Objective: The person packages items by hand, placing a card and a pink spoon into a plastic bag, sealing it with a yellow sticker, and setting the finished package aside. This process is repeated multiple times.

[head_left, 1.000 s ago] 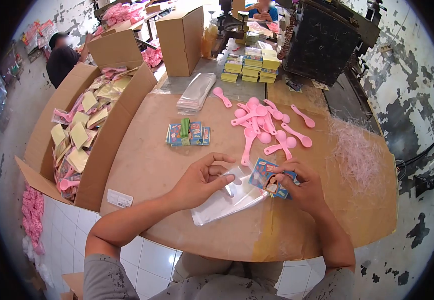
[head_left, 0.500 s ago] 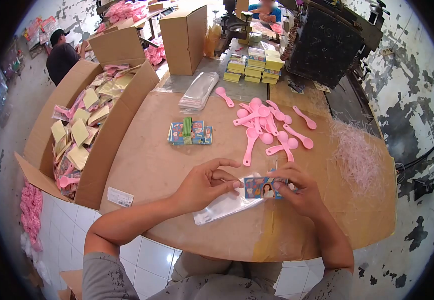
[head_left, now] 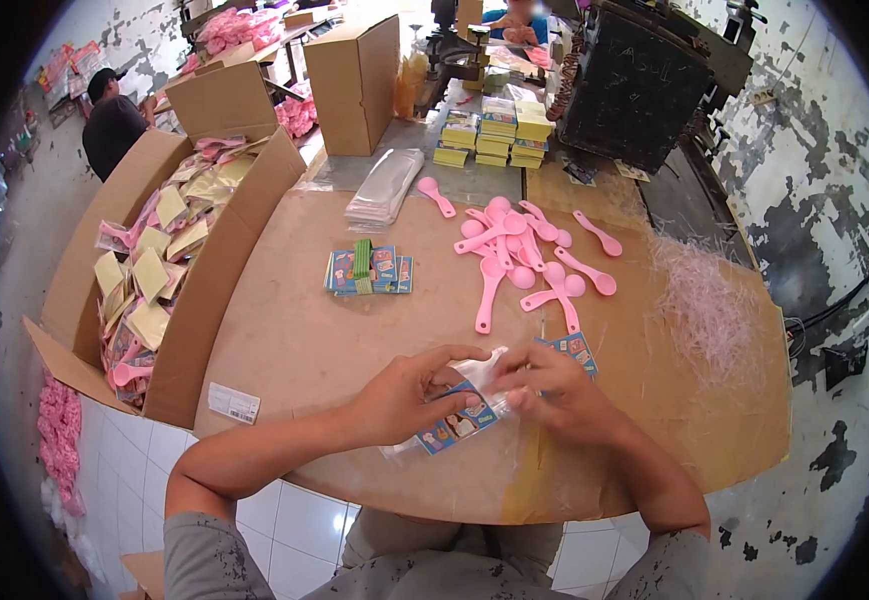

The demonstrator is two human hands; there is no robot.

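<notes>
My left hand (head_left: pixel 409 395) is closed, its thumb and fingers pinching a small printed blue card (head_left: pixel 454 428) together with a clear plastic bag (head_left: pixel 484 372). The card lies slanted and overlaps the bag. My right hand (head_left: pixel 564 392) is blurred, with curled fingertips right at the bag's raised end; whether they grip it I cannot tell. Another printed blue card (head_left: pixel 572 350) lies just beyond my right hand. Past both hands is a pile of pink spoons (head_left: pixel 514 240). A stack of cards (head_left: pixel 379 272) with a green band lies farther left.
An open carton (head_left: pixel 224 290) full of packed bags with pink spoons stands at left. Flat clear bags (head_left: pixel 386 188) and stacked card bundles (head_left: pixel 494 130) lie at the back. Pink shreds (head_left: pixel 709 310) cover the right side. A black machine box (head_left: pixel 634 85) stands behind; other people sit farther off.
The card that was under my right hand is now tilted over the bag, under my left thumb. My right hand has moved left to the bag's end, uncovering another card.
</notes>
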